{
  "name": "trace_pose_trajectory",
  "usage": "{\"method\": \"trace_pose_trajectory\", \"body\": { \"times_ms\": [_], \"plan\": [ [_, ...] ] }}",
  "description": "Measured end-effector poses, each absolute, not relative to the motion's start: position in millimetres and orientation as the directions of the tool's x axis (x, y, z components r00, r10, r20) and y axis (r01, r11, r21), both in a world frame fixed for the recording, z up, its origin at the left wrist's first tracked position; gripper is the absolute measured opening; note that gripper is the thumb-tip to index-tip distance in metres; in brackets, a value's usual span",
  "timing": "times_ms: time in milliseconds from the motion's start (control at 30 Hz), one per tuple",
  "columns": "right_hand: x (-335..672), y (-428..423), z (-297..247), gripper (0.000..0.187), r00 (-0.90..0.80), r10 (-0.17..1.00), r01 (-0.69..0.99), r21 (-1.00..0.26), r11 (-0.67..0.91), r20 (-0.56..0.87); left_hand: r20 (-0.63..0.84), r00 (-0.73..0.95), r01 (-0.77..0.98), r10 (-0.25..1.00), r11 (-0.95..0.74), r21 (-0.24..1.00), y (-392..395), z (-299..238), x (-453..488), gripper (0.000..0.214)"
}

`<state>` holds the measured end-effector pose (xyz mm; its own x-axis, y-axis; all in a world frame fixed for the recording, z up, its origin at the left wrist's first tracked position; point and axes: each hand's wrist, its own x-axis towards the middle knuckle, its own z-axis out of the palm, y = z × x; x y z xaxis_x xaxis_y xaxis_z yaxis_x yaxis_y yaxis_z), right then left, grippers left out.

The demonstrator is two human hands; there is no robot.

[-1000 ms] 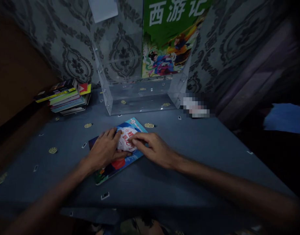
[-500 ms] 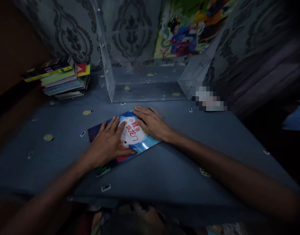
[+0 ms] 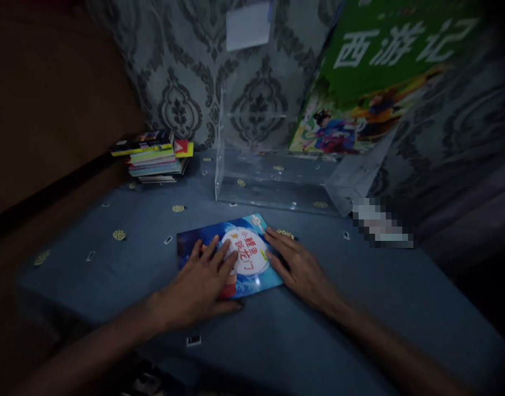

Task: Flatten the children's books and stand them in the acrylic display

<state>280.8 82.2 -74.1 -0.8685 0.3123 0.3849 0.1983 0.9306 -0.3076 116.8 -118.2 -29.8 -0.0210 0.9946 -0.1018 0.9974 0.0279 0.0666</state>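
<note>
A thin blue picture book (image 3: 244, 250) with a white circle and red characters lies flat on the blue tablecloth (image 3: 277, 330). My left hand (image 3: 198, 283) rests flat on the book's near left part, fingers stretched out. My right hand (image 3: 295, 264) lies flat along the book's right edge, fingers stretched out and touching the cover. Neither hand grips anything.
A clear acrylic stand (image 3: 272, 181) sits behind the book, with a large green picture book (image 3: 367, 93) leaning in it. A stack of books (image 3: 153, 157) lies at the back left. Patterned wall behind; a white note (image 3: 248, 25) hangs on it. Dark wood at left.
The view has swung left and up. The book now lies turned and closer to me. My right hand has slid from the book's far edge to its right edge. My left hand stays flat on it.
</note>
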Motion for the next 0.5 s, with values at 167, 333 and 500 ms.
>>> {"method": "trace_pose_trajectory", "body": {
  "times_ms": [167,333,500],
  "plan": [
    [281,81,-72,0.044,-0.861,0.245,0.158,-0.224,0.962,0.445,-0.144,0.036,0.999,0.989,-0.034,0.019,-117,-21,100,0.07],
    [281,80,-73,0.045,-0.866,0.223,0.17,-0.155,0.973,0.448,-0.119,0.105,0.993,0.987,-0.098,0.061,-115,-27,69,0.06],
    [280,84,-73,0.049,-0.87,0.276,0.229,-0.161,0.96,0.408,-0.046,0.165,0.981,0.985,-0.159,0.112,-103,-34,47,0.052]
  ]
}}
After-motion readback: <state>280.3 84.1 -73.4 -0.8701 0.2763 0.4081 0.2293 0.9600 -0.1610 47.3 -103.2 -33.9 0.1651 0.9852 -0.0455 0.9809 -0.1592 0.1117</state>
